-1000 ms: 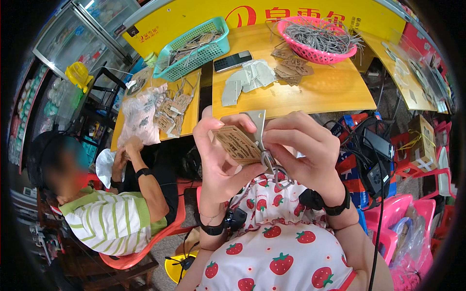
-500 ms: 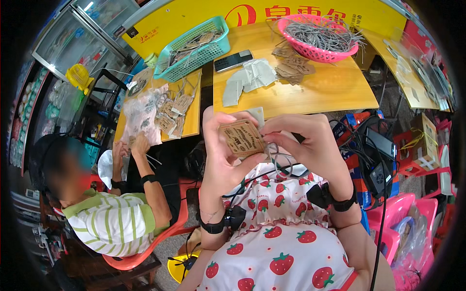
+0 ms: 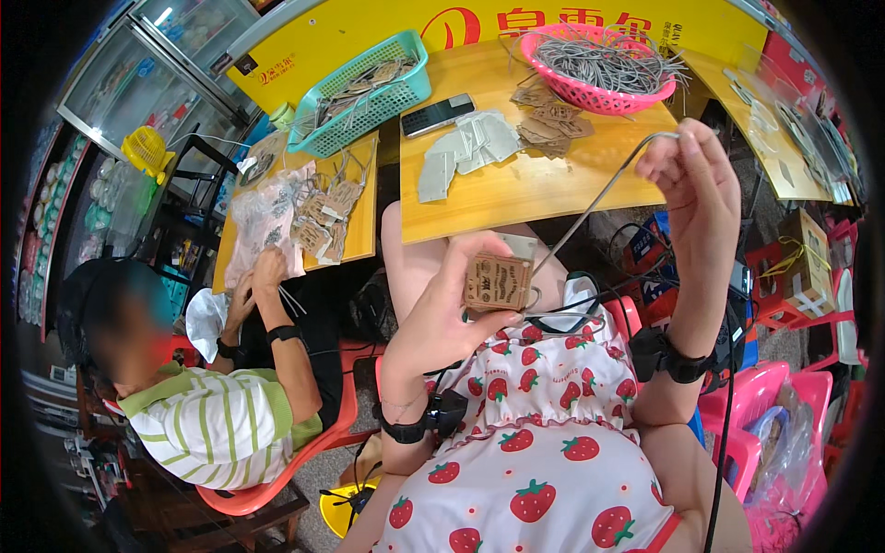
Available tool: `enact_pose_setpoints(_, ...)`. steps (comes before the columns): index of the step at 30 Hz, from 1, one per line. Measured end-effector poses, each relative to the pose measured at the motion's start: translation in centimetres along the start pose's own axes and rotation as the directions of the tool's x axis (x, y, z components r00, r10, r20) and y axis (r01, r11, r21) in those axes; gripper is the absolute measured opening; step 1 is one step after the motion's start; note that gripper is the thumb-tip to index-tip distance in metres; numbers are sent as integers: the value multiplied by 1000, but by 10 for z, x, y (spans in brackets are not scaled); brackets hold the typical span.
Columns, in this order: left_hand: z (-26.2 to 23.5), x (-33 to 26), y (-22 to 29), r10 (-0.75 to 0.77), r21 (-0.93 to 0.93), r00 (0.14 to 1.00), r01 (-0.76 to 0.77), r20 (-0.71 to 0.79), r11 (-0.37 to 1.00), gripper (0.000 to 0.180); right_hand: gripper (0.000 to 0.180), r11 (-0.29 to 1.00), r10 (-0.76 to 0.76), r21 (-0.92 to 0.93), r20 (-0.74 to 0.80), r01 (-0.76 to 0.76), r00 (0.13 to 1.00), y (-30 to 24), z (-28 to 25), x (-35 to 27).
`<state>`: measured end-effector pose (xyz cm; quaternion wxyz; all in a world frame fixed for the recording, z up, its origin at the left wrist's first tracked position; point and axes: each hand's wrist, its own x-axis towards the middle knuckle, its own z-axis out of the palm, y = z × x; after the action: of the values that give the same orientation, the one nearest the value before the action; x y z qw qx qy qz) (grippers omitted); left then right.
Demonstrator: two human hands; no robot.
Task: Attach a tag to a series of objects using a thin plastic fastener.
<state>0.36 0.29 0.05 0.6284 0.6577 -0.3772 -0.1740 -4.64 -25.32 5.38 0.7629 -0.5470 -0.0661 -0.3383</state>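
My left hand [image 3: 452, 300] pinches a brown printed cardboard tag [image 3: 498, 281] between thumb and fingers, with a pale grey card [image 3: 522, 247] showing behind its top edge. From the tag a grey cord [image 3: 599, 198] stretches up to the right. Its upper end is pinched in my right hand [image 3: 696, 175], raised over the table's right front corner. A small loop of cord shows at the tag's right edge. The wooden table [image 3: 461, 219] in front carries a pile of grey cards [image 3: 475, 143] and a pile of brown tags [image 3: 553, 124].
A pink basket of grey cords [image 3: 604, 97] stands at the back right, beyond a black phone [image 3: 438, 115]. Back left is a green basket [image 3: 369, 120] of tags. On the left a seated person [image 3: 221, 405] works at a side table. Black cables and a pink stool [image 3: 737, 442] are on my right.
My right hand has moved up and right, away from the tag, drawing the cord out taut. My left hand has shifted right and slightly down with the tag.
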Motion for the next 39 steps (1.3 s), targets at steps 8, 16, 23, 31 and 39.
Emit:
enact_pose_setpoints(8, 9, 4, 6, -38, 275, 989, -2, 141, 961, 66, 18, 977, -191, 56, -182, 204, 965, -1, -35, 11)
enact_pose_setpoints(16, 8, 5, 10, 2, 281, 996, -27, 89, 959, 72, 20, 941, -335, -132, -224, 312, 915, 5, -19, 9)
enact_pose_setpoints(23, -3, 7, 9, 42, -50, 902, -71, -429, 996, 73, 34, 904, 360, -377, 424, -199, 831, 48, 50, -31)
enact_pose_setpoints(31, -48, -9, 13, 200, 164, 697, -119, -688, 979, 69, 10, 821, 508, -518, 472, -239, 721, 38, 12, -9)
enact_pose_setpoints(39, -68, -14, 6, 239, 189, 571, -146, -786, 971, 62, 8, 732, 489, -640, 253, -235, 835, 2, -51, 8)
